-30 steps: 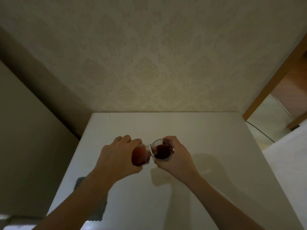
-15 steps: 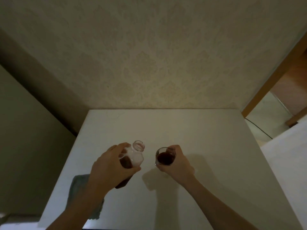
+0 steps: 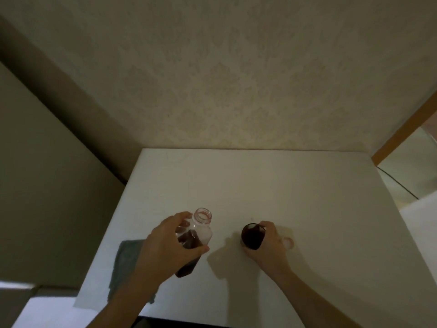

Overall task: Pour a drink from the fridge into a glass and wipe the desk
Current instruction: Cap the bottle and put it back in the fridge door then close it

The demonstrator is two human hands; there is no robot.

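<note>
Holding the open bottle upright, the left hand keeps a tight grip; the right hand grips the full glass on the tabletop; pouring looks done; next, the cloth for wiping.

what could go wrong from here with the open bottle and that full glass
1. The bottle has no cap on and dark drink left inside. The left hand holds it tilted above the desk, so a careless set-down might spill.
2. The glass looks nearly full of dark drink. The right hand grips it, and a jolt could slop it over the rim.
3. The grey cloth lies partly under the left forearm, so reaching it quickly could be awkward.
</note>
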